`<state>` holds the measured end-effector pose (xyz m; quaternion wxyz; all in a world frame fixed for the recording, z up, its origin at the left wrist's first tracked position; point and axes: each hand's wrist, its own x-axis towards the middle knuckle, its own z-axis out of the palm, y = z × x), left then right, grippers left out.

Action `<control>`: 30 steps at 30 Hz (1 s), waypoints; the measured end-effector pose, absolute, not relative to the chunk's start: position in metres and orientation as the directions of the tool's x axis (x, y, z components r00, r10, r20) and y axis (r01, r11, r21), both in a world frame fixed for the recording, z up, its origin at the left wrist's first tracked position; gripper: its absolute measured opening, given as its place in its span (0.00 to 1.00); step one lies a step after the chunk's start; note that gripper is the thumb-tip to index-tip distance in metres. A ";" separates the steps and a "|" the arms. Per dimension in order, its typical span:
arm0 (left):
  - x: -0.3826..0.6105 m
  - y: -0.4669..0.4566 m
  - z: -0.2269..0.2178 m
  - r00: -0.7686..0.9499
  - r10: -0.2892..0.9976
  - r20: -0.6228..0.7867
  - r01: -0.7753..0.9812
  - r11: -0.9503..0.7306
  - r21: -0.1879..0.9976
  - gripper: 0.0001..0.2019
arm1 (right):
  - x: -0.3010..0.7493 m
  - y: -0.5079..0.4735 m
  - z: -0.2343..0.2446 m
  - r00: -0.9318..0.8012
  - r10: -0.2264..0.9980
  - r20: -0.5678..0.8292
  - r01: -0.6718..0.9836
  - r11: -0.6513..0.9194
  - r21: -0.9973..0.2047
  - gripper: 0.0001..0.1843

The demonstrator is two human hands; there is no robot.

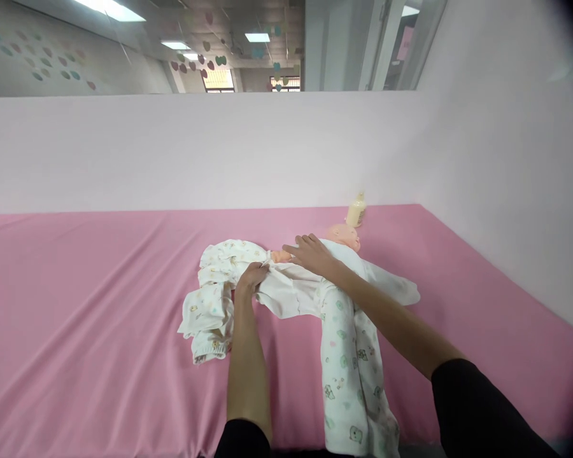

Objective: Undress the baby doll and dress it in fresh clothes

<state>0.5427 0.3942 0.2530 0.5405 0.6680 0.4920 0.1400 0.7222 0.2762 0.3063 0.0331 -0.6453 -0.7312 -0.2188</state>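
Note:
A baby doll [344, 236] lies on the pink sheet, its head toward the back right. White baby clothing [291, 289] is spread over and around its body. My left hand [252, 278] pinches the edge of this clothing, close to the doll's small bare hand or foot [281, 256]; I cannot tell which. Across the doll's body, my right hand [311, 254] lies with fingers stretched out, its fingertips by that bare limb. Printed baby garments [205, 312] lie beside my left wrist. A long printed cloth piece [341, 375] hangs toward the front edge, beneath my right forearm.
A pale yellow pump bottle [356, 211] stands behind the doll's head, near the wall. The pink sheet [100, 305] covers the padded surface. A white wall [195, 152] runs along the back, topped by a window, and another wall [516, 191] bounds the right side.

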 end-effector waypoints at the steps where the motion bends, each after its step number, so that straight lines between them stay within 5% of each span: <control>1: 0.544 0.394 0.253 0.486 0.806 -0.339 0.485 0.074 0.871 0.11 | 0.720 0.278 0.306 -0.152 0.926 0.346 0.962 0.058 0.267 0.18; 8: 0.549 0.387 0.260 0.611 0.737 -0.288 0.320 0.103 0.942 0.13 | 0.705 0.297 0.292 -0.102 0.932 0.348 0.983 0.040 0.182 0.20; 14: 0.546 0.375 0.272 0.639 0.722 -0.266 0.361 0.024 0.932 0.21 | 0.701 0.306 0.287 -0.071 0.938 0.338 0.996 0.050 0.068 0.20; 21: 0.537 0.377 0.275 0.716 0.670 -0.194 0.266 -0.006 0.964 0.26 | 0.715 0.256 0.288 -0.031 0.883 0.469 0.986 0.103 -0.130 0.26; 24: 0.526 0.377 0.287 0.717 0.662 -0.218 0.325 -0.040 0.945 0.31 | 0.763 0.197 0.282 0.239 0.845 0.478 0.939 -0.075 -0.336 0.19; 26: 0.518 0.378 0.297 0.717 0.658 -0.229 0.360 -0.068 0.930 0.35 | 0.807 0.149 0.275 0.613 0.728 0.307 0.742 -0.396 -0.541 0.13; 30: 0.513 0.378 0.314 0.617 0.765 -0.186 0.484 -0.182 0.856 0.35 | 0.880 0.070 0.258 0.870 0.488 0.071 0.425 -0.669 -0.610 0.13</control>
